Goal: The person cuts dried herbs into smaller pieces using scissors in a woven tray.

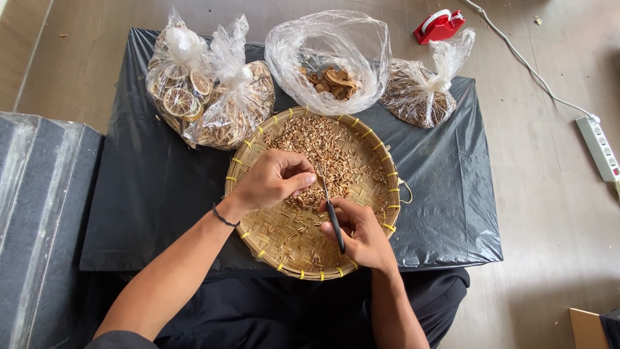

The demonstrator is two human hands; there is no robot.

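Observation:
A round woven bamboo tray (284, 249) lies on a low table covered in black plastic sheet (155, 187). A heap of small brown dried pieces (323, 152) fills the tray's far half. My left hand (274, 181) hovers over the heap with its fingers pinched together on a small piece. My right hand (361, 236) rests on the tray's near right side and grips black-handled scissors (330, 210), whose blades point up toward my left fingertips.
Behind the tray stand clear plastic bags: tied bags of dried citrus slices (181, 97) and pale dried bits (236, 106), an open bag of brown chunks (332, 81), a tied bag (420, 97). A red tape dispenser (439, 26) and a power strip (600, 148) lie on the floor.

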